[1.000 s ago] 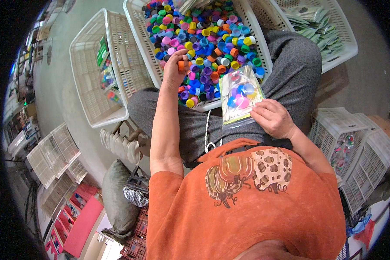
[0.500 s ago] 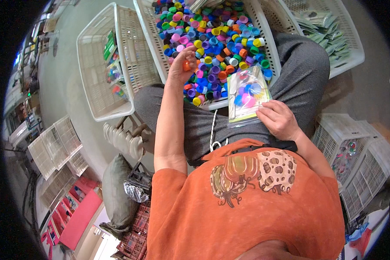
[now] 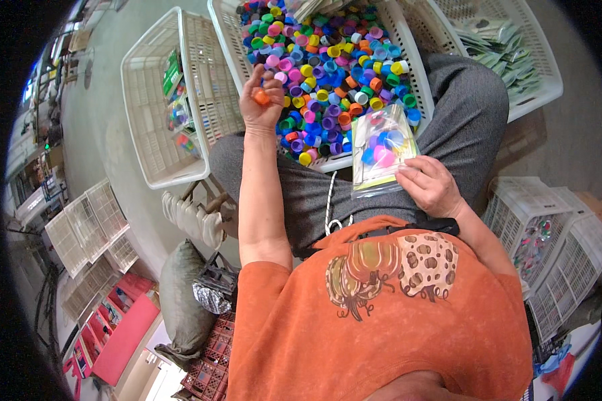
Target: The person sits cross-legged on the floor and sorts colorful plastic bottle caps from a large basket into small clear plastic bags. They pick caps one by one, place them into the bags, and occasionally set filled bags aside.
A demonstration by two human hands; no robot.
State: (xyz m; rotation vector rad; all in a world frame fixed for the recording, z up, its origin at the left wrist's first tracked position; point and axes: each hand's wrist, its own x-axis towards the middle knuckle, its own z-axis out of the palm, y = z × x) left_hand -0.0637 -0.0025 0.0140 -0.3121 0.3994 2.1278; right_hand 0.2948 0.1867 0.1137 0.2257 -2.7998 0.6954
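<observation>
My left hand (image 3: 261,110) hovers over the left rim of a white basket, palm turned up and fingers curled. An orange bottle cap (image 3: 261,97) lies in that palm. Beneath and beyond it the white basket (image 3: 235,70) holds a heap of many-coloured bottle caps (image 3: 328,87). My right hand (image 3: 431,186) pinches the lower right edge of a clear plastic bag (image 3: 376,175), which rests on my lap against the basket's near rim. Inside the bag are a few blue, pink and yellow caps and a card with a green edge.
Left of the caps stands a white basket (image 3: 135,100) with some packets inside. Another white basket (image 3: 548,83) at the far right holds flat greenish packets (image 3: 502,57). A pale stack of packets (image 3: 321,8) lies atop the caps. White gloves (image 3: 192,217) hang by my left knee.
My left hand has moved left and slightly up, away from the middle of the caps, with the orange cap in it. My right hand and the bag have hardly shifted.
</observation>
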